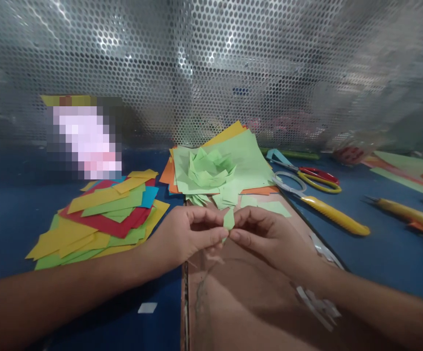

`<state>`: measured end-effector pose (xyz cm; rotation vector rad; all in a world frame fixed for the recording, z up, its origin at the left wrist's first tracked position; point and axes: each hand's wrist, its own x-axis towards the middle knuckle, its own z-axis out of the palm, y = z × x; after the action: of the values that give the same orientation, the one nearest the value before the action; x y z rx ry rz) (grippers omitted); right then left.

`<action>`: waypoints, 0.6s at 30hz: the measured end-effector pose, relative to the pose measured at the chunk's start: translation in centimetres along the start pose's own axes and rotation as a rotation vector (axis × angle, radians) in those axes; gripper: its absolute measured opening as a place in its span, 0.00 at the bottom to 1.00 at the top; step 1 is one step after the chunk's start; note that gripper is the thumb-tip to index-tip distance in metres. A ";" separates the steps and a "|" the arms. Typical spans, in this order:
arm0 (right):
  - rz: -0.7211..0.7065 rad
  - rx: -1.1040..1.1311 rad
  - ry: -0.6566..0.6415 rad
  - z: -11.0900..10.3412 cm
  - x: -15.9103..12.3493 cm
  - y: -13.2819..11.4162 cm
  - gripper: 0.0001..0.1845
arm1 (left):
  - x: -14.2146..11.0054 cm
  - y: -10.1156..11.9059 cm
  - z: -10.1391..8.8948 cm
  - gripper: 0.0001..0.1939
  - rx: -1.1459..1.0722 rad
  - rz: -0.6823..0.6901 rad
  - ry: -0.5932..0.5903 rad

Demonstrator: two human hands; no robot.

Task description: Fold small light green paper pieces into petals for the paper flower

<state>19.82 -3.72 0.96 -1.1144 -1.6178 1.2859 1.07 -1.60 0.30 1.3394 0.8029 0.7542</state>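
A small folded piece of light green paper (pixel 228 219) is pinched between both hands above a brown board (pixel 233 297). My left hand (pixel 193 231) grips it from the left with thumb and fingers closed. From the right, my right hand (pixel 266 229) meets it, thumb and fingertips pressed together at its edge. Just beyond the hands lie several light green folded pieces (pixel 227 195). Behind them, a ring of folded green paper (pixel 211 168) rests on a stack of green sheets (pixel 250 156), with orange and yellow sheets underneath.
At left is a pile of cut coloured paper strips (pixel 105 214) on the blue table (pixel 116 312). To the right lie red-and-yellow-handled scissors (pixel 306 175), a yellow-handled tool (pixel 336 214) and another yellow tool (pixel 409 214). A perforated metal panel (pixel 211 63) stands behind.
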 end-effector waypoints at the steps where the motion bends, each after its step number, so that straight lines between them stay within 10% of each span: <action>1: 0.019 0.023 0.003 0.1 0.0 -0.1 0.10 | 0.0 0.0 0.0 0.07 0.006 -0.004 0.008; 18: 0.027 -0.073 0.139 1.2 -0.7 -0.6 0.08 | -0.1 0.1 0.3 0.10 0.041 -0.044 0.062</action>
<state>18.80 -4.82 1.27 -1.2459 -1.5614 1.1474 1.28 -1.86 0.47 1.3358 0.8989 0.7507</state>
